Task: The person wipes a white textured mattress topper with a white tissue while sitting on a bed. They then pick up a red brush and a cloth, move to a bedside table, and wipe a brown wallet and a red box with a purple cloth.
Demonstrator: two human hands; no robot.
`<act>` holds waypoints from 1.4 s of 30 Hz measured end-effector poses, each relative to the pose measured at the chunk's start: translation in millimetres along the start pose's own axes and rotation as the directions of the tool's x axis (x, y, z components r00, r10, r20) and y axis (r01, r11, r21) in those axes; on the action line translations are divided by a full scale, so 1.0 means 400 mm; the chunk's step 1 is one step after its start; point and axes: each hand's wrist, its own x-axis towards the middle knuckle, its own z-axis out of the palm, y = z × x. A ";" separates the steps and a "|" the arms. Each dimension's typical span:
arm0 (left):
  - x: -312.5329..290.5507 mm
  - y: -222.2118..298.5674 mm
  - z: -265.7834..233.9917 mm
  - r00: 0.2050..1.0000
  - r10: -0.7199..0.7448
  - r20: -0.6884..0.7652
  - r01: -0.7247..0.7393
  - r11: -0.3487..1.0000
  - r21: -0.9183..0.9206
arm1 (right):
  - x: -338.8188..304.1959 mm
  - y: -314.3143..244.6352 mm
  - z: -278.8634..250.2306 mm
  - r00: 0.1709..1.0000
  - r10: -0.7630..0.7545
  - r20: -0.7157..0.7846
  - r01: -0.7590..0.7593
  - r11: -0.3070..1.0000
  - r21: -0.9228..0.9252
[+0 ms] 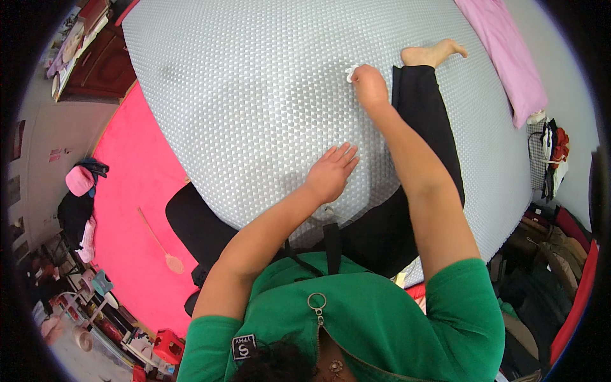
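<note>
My right hand (371,88) is closed on a small crumpled white piece (350,73), which looks like a tissue or wipe. It rests on the grey quilted mattress (254,83), close beside my outstretched leg (429,111) in black trousers. A darker, damp-looking patch lies on the cover just left of that hand. My left hand (331,173) lies flat on the mattress nearer to me, fingers spread, with nothing in it. Between my legs, a small clear and whitish item (328,210) shows only in part, so I cannot tell its kind.
A pink blanket (509,57) hangs along the mattress's far right edge. To the left, a fly swatter (167,251) lies on the bright pink floor (140,172). A dark red cabinet (102,63) stands at the far left. Piled clothes (541,280) fill the right side.
</note>
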 end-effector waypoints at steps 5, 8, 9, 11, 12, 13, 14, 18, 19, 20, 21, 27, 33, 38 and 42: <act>0.012 0.014 -0.031 0.984 -0.077 0.162 0.087 0.995 -0.053 | -0.085 -0.227 0.094 0.992 -0.082 0.101 0.071 0.992 0.107; 0.015 0.015 -0.069 0.955 -0.123 0.269 0.157 0.981 -0.109 | -0.086 -0.264 0.096 0.953 -0.255 0.166 0.231 0.962 0.147; 0.003 0.008 -0.050 0.984 -0.076 0.163 0.092 0.992 -0.089 | -0.081 -0.247 0.086 0.941 -0.304 0.146 0.285 0.948 0.138; -0.007 0.002 -0.033 0.998 -0.028 0.063 0.032 0.997 -0.066 | -0.008 -0.142 0.061 0.991 -0.126 0.034 0.122 0.986 0.113; -0.006 0.004 -0.039 0.997 -0.037 0.068 0.041 0.997 -0.068 | 0.034 -0.099 0.034 0.999 -0.024 -0.030 0.028 0.994 0.108; -0.006 0.009 -0.048 0.997 -0.036 0.075 0.041 0.997 -0.070 | 0.074 -0.042 0.009 0.994 0.104 -0.019 -0.103 0.994 0.048; -0.008 0.015 -0.056 0.996 -0.044 0.081 0.050 0.996 -0.072 | 0.100 -0.018 -0.011 0.974 0.228 -0.013 -0.228 0.974 -0.011; -0.007 0.033 -0.057 0.985 -0.085 0.149 0.094 0.994 -0.051 | 0.081 -0.146 0.112 0.985 0.168 -0.033 -0.166 0.984 0.060; -0.001 0.030 -0.049 0.979 -0.104 0.173 0.111 0.993 -0.034 | 0.053 -0.225 0.151 0.992 0.123 -0.032 -0.117 0.982 0.147; -0.005 0.019 -0.040 0.965 -0.166 0.202 0.191 0.975 -0.114 | 0.016 -0.325 0.165 0.998 -0.047 0.037 0.039 0.979 0.200; -0.005 0.009 -0.031 0.948 -0.210 0.239 0.259 0.946 -0.194 | -0.015 -0.382 0.164 0.974 -0.207 0.093 0.178 0.950 0.256; -0.022 0.002 -0.034 0.993 -0.049 0.103 0.055 0.997 -0.052 | 0.104 -0.097 0.019 0.986 0.099 0.137 -0.117 0.985 0.130; -0.004 0.036 -0.022 0.986 -0.125 0.113 0.127 0.992 -0.006 | -0.072 -0.129 0.072 0.989 0.134 -0.060 -0.138 0.988 -0.071; -0.024 0.005 -0.011 0.984 -0.146 0.099 0.158 0.980 -0.119 | -0.204 -0.271 0.079 0.986 -0.099 0.134 0.082 0.988 0.128; -0.020 0.025 -0.020 0.992 -0.073 0.102 0.070 0.997 0.033 | -0.094 -0.062 -0.028 0.972 0.182 0.147 -0.164 0.978 -0.126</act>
